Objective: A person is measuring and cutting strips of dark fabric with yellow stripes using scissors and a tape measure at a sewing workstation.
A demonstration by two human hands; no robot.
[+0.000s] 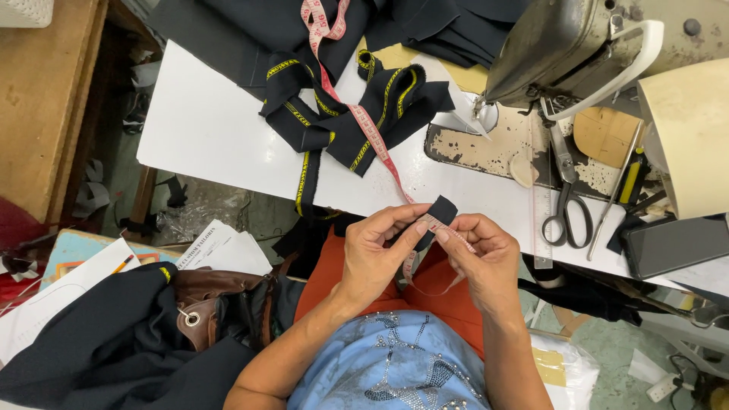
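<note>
My left hand (pixel 376 250) and my right hand (pixel 486 254) meet over my lap at the table's front edge. Together they pinch a small piece of dark fabric (pixel 440 211) and lay a pink measuring tape (pixel 370 125) along it. The tape runs from my fingers up across the white table (pixel 205 129) and over a pile of dark fabric strips with yellow woven lettering (pixel 357 106). A loop of the tape hangs down below my hands over the orange cloth on my lap.
A sewing machine (pixel 562 45) stands at the back right. Scissors (pixel 568 205), a clear ruler (pixel 542 220), a dark phone (pixel 676 244) and small tools lie right of my hands. Dark cloth and a brown bag (pixel 220 304) sit at the left, with papers beside them.
</note>
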